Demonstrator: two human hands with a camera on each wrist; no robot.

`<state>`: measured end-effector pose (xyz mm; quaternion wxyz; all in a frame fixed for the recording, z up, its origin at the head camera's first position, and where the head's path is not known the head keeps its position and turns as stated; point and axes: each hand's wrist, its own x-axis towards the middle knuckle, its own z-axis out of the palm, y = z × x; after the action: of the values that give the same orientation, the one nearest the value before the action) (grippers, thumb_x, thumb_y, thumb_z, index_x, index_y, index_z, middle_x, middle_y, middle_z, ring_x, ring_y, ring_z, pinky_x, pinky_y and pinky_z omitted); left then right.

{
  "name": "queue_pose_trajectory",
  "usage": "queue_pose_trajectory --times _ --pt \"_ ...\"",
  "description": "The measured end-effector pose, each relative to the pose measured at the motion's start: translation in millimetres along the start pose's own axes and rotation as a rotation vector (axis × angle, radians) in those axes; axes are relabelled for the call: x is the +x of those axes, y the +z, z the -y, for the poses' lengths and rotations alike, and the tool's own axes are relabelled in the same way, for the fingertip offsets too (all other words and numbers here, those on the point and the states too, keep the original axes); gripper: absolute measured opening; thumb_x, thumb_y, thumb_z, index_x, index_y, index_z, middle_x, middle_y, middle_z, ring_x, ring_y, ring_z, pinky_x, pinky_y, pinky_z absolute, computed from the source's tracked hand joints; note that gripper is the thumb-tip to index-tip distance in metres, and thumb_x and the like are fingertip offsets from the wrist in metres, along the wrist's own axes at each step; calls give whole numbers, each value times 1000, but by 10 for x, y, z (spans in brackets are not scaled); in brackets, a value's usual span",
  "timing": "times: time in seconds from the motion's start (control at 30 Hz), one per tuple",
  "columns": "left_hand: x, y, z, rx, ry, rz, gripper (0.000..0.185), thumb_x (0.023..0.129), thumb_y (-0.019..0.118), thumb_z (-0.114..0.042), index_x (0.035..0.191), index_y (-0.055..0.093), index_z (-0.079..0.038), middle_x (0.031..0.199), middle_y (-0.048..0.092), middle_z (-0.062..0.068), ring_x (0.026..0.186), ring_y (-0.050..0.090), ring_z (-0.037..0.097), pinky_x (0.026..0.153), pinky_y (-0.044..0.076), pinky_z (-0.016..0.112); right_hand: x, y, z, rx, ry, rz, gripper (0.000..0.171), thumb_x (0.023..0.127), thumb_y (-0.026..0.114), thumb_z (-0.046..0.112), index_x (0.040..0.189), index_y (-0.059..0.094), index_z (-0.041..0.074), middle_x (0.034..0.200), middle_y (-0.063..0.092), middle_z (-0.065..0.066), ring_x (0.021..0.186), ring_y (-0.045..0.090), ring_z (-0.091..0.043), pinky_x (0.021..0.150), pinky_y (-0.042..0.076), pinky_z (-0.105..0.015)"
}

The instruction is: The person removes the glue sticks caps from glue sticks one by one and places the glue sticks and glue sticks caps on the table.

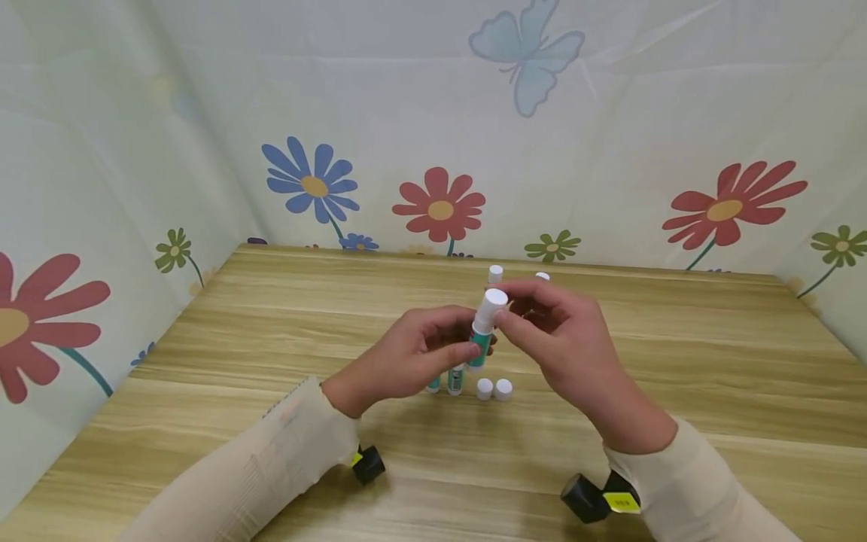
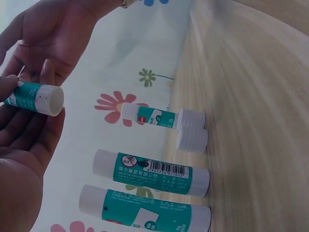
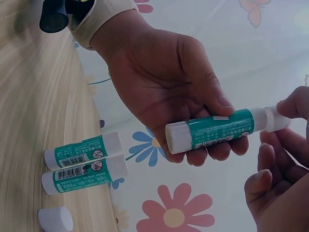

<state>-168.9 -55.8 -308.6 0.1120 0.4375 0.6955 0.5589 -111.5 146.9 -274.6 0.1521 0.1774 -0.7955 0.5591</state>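
1. Glue stick (image 1: 482,331), teal label, white cap: held above desk (image 1: 271,339), btwn both hands, tilted.
2. Left hand (image 1: 406,361): fingers curled round stick's teal body.
3. Right hand (image 1: 562,339): fingers (image 3: 294,104) pinch the white cap end.
4. Two capped glue sticks (image 3: 82,166): upright on desk, side by side, just beneath the hands.
5. Two loose white caps (image 1: 494,389): on desk, touching, beside those sticks.
6. Further glue stick (image 1: 495,274): standing behind the hands.

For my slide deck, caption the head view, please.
Left hand grips a glue stick; right hand pinches its cap.
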Motion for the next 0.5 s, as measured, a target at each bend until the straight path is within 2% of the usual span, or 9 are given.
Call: queue_pose_trajectory --times 0.13,0.27,0.4,0.5 --pt "3 -45 -35 6 -7 -26 32 96 58 -9 128 58 -3 114 67 15 101 66 17 91 56 32 16 -24 -8 68 -20 -30 26 92 64 6 118 65 5 103 66 0 88 60 -19 77 55 -21" --pt "3 -126 -32 12 -1 -76 32 97 58 -9 128 58 -3 114 67 16 102 67 18 91 56 33 42 -42 -64 60 -7 -16 27 93 64 8 120 64 7 106 65 0 91 60 -19 78 55 -21" --pt "8 -223 15 1 -15 -129 30 97 58 -10 126 59 -5 115 67 17 103 66 21 92 55 34 77 -59 -166 -14 51 29 26 93 65 14 118 63 8 104 64 -2 90 58 -20 74 54 -22" --pt "20 -290 79 -8 -42 -140 29 97 59 -11 125 60 -6 115 67 18 104 66 24 93 55 33 109 -71 -265 -92 117 80 25 93 66 22 115 64 11 101 64 -3 89 58 -21 72 52 -24"
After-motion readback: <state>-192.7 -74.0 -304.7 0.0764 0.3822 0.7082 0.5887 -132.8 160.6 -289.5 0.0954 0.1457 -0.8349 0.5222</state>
